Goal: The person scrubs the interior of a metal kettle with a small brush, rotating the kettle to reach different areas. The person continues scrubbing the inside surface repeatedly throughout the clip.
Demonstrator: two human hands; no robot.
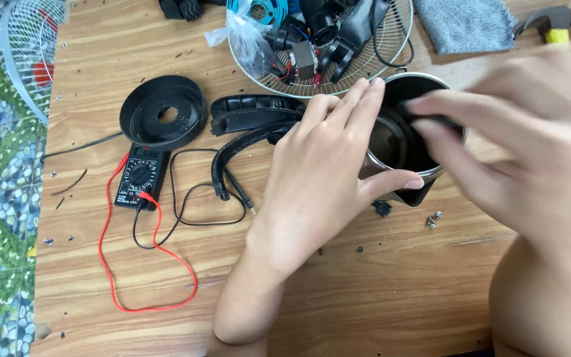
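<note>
A person steadies a stainless-steel kettle body point(401, 142) on a wooden table point(378, 291), the left hand point(328, 172) wrapped around its side, fingers over the rim at 12 o'clock and thumb beneath. The right hand point(517, 145) (blurred) comes in from 3 o'clock, fingertips pinching a small dark part point(431, 119) at the kettle's mouth, which faces the camera. A multimeter point(141, 177) and round black base point(163, 112) lie at 9 o'clock; loose screws point(433, 219) sit just below the kettle.

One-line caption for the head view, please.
Left hand steadies a steel kettle body while the blurred right hand reaches in, multimeter nearby.
</note>
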